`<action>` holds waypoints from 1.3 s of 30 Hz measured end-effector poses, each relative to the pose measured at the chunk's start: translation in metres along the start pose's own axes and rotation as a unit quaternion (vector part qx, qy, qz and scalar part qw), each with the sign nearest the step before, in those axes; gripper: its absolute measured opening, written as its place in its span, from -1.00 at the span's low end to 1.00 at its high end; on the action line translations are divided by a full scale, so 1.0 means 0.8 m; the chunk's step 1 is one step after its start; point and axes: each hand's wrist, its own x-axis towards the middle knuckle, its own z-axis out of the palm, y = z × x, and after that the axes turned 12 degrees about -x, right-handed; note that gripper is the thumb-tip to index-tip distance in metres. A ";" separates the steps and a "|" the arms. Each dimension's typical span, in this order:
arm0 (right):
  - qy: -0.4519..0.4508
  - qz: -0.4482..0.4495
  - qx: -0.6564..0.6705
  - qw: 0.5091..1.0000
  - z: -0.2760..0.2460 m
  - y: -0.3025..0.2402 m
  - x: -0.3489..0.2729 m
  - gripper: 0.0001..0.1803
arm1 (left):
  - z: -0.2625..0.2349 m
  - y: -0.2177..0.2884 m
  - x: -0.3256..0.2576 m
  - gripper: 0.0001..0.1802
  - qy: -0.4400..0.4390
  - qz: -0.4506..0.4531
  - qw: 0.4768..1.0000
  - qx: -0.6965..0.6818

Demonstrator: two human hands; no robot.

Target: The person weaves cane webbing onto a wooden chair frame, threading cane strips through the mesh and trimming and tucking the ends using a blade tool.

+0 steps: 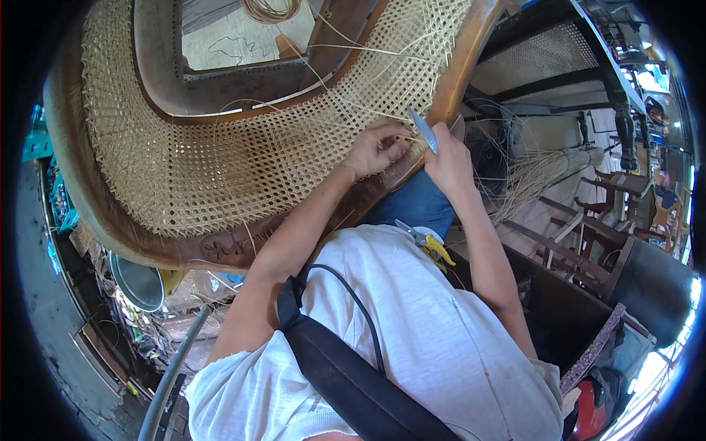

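A wooden seat frame [441,95] with woven cane mesh [220,169] spreads before me, partly across my lap. My left hand [373,151] rests by the mesh's right lower edge, its fingers pinched on a thin cane strand [401,137]. In my right hand [448,163], just beside it, is a knife [422,128], gripped so that its pale blade angles up and left over the cane edge. Loose strands trail from the weave above both hands. The knife's handle is hidden in my fist.
Yellow-handled pliers [434,248] lie by my lap. A coil of cane [271,9] shows at the top, and a bundle of loose cane [544,173] lies to the right. Dark furniture frames [581,110] crowd the right side. A metal basin [138,283] stands at lower left.
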 end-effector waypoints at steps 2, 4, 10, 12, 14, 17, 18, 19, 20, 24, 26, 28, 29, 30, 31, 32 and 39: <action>-0.003 0.002 0.044 0.999 -0.004 -0.004 0.000 -0.76 | 0.012 0.005 0.006 -0.73 0.000 0.000 1.000 -0.027; -0.034 0.038 0.093 0.994 -0.005 -0.008 0.001 -0.81 | 0.015 -0.006 0.009 -0.79 -0.043 -0.101 0.971 -0.211; -0.138 0.032 -0.108 0.984 -0.023 -0.016 -0.006 -0.78 | -0.017 -0.034 0.017 -0.92 0.045 -0.193 0.948 -0.250; -0.136 0.016 -0.139 0.981 -0.010 -0.017 -0.003 -0.80 | -0.017 -0.043 0.019 -0.94 0.045 -0.186 0.958 -0.215; -0.134 -0.001 -0.169 0.976 -0.006 -0.026 0.004 -0.82 | -0.015 -0.049 0.016 -0.93 0.044 -0.180 0.958 -0.219; -0.173 -0.014 -0.202 0.964 -0.018 -0.043 0.015 -0.85 | -0.017 -0.052 0.018 -0.90 0.036 -0.177 0.963 -0.198; -0.169 -0.020 -0.205 0.964 -0.018 -0.046 0.016 -0.85 | -0.019 -0.053 0.019 -0.89 0.027 -0.180 0.968 -0.172; -0.166 -0.026 -0.209 0.963 -0.018 -0.048 0.017 -0.85 | -0.020 -0.052 0.018 -0.89 0.029 -0.181 0.968 -0.172; -0.167 -0.028 -0.209 0.963 -0.017 -0.048 0.018 -0.85 | -0.021 -0.053 0.017 -0.90 0.029 -0.192 0.966 -0.170; -0.162 -0.008 -0.203 0.966 -0.004 -0.045 0.018 -0.85 | -0.020 -0.050 0.018 -0.94 0.036 -0.177 0.959 -0.217; -0.149 -0.020 -0.204 0.967 0.006 -0.038 0.015 -0.84 | -0.026 -0.046 0.020 -0.92 0.009 -0.185 0.962 -0.200; -0.151 0.022 -0.119 0.981 0.009 -0.028 0.013 -0.84 | -0.028 -0.040 0.030 -0.89 -0.017 -0.193 0.964 -0.182; -0.150 0.021 -0.117 0.981 0.007 -0.027 0.013 -0.84 | -0.028 -0.034 0.037 -0.90 -0.057 -0.182 0.974 -0.121; -0.147 0.044 -0.088 0.984 0.004 -0.025 0.013 -0.83 | -0.028 -0.030 0.040 -0.91 -0.098 -0.170 0.979 -0.058; -0.144 0.068 -0.058 0.986 0.003 -0.025 0.012 -0.83 | -0.028 -0.029 0.038 -0.91 -0.099 -0.171 0.979 -0.056; -0.141 0.073 -0.057 0.986 0.004 -0.022 0.012 -0.83 | -0.028 -0.029 0.038 -0.93 -0.108 -0.149 0.983 -0.022; -0.158 0.039 -0.112 0.980 -0.016 -0.022 0.008 -0.80 | -0.016 -0.037 0.009 -0.94 0.038 -0.172 0.967 -0.186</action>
